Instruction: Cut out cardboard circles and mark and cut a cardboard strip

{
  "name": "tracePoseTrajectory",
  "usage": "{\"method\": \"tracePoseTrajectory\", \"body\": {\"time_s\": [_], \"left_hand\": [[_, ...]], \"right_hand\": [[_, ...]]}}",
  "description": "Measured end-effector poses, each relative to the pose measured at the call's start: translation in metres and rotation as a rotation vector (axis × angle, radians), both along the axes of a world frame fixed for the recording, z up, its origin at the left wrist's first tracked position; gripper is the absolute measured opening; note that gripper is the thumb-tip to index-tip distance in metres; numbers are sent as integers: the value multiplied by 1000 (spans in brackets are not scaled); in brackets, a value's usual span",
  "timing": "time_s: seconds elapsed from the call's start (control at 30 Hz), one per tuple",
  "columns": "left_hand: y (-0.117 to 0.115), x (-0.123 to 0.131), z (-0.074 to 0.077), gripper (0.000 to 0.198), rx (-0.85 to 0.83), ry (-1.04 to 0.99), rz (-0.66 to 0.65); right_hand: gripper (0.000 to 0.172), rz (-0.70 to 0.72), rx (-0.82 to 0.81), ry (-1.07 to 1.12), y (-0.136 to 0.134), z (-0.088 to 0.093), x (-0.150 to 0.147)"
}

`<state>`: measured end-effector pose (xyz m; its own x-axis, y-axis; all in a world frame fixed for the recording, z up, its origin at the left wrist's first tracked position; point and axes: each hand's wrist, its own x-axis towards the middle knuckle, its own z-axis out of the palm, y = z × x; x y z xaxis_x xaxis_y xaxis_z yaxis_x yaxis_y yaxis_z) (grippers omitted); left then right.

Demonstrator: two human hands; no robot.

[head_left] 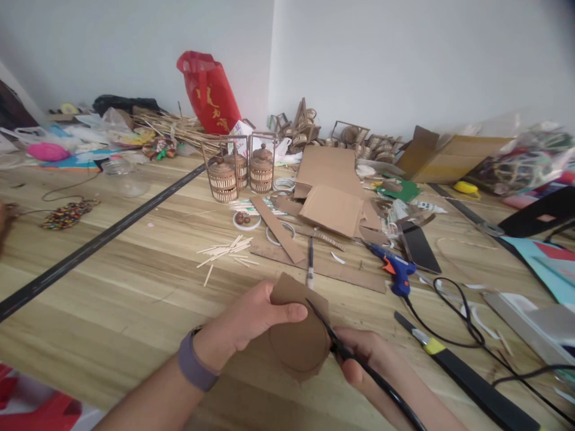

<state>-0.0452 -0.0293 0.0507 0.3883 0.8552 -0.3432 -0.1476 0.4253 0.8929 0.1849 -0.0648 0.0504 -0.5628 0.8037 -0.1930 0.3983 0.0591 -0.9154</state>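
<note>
A piece of brown cardboard point(299, 344) with a round outline drawn on it is pinched in my left hand point(258, 314), thumb lying on its top face. My right hand point(366, 353) grips black-handled scissors point(344, 350), whose blades reach across the cardboard's right side along the drawn curve. The lower edge of the cardboard looks roughly cut. Just beyond it a pen point(311, 263) lies on the wooden table. The far side of my left fingers is hidden behind the cardboard.
A blue glue gun point(398, 269) with a looping black cord and a utility knife point(462, 365) lie at right. Ahead are thin sticks point(224, 250), cardboard sheets point(332, 209) and small lidded wooden baskets point(223, 179). A red bag point(211, 96) stands by the wall.
</note>
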Motion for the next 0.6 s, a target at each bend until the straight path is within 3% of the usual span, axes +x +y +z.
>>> {"method": "tracePoseTrajectory", "body": {"time_s": [0.33, 0.6], "left_hand": [[0, -1, 3, 47, 39, -9, -26], [0, -2, -3, 48, 28, -41, -51]], "right_hand": [[77, 6, 11, -20, 1, -2, 3], [78, 4, 20, -38, 1, -3, 4]]}}
